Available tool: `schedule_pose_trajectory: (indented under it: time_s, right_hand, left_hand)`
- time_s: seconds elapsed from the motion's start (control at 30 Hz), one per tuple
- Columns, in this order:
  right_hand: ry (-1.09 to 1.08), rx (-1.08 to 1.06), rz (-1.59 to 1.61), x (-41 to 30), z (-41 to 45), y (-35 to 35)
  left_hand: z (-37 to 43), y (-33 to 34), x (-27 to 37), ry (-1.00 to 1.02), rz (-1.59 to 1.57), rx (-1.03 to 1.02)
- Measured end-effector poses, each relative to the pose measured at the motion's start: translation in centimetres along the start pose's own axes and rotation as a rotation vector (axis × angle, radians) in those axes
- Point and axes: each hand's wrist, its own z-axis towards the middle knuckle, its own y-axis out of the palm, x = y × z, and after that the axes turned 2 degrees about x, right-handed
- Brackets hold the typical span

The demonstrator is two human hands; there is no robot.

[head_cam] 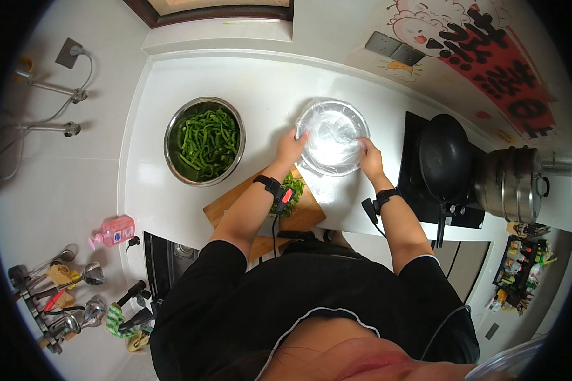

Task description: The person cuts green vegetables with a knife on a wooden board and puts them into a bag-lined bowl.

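Note:
A round metal bowl covered by clear plastic film sits on the white counter in front of me. At its left rim my left hand pinches the film between thumb and fingers. My right hand grips the film at the right rim. To the left stands a large steel bowl of long green peppers. Chopped green pieces lie on a wooden cutting board, partly hidden under my left forearm.
A black wok rests on the cooktop at right, beside a steel steamer pot. A pink soap bottle is near the sink at lower left. Ladles hang beyond it.

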Motion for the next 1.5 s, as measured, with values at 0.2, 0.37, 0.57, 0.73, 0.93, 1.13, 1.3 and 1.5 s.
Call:
schedule_pose_trajectory:
  time_s: [0.2,0.37,0.57,0.73,0.93,1.13,1.3,1.5]
  right_hand:
    - [0.039,-0.076,-0.023,0.8,0.2,1.3]
    - [-0.158,0.129,-0.393,-3.8,-0.7,0.0]
    - [-0.580,-0.286,-0.461,-4.6,1.1,2.9]
    - [-0.430,-0.114,-0.624,-1.6,2.0,5.2]
    - [-0.357,-0.302,-0.549,-5.5,1.3,3.2]
    - [-0.503,-0.080,-0.340,-7.5,-0.2,2.5]
    - [-0.432,-0.674,-0.138,-11.6,-6.2,1.8]
    - [-0.832,-1.057,-0.497,-12.0,-15.1,7.3]
  left_hand:
    - [0.5,-0.9,-0.7,0.195,0.174,0.146]
    - [-3.3,-3.2,6.5,0.689,0.692,0.575]
    - [0.2,0.1,2.7,0.697,0.723,-0.345]
    - [0.1,3.9,0.4,0.855,0.890,0.105]
    - [-1.2,1.3,3.5,0.751,0.771,0.062]
    - [-5.5,-7.8,3.2,0.837,0.430,-0.007]
    - [-15.8,-18.7,-2.1,0.377,0.063,0.288]
    - [-29.8,-22.2,-10.9,-0.028,0.297,0.408]
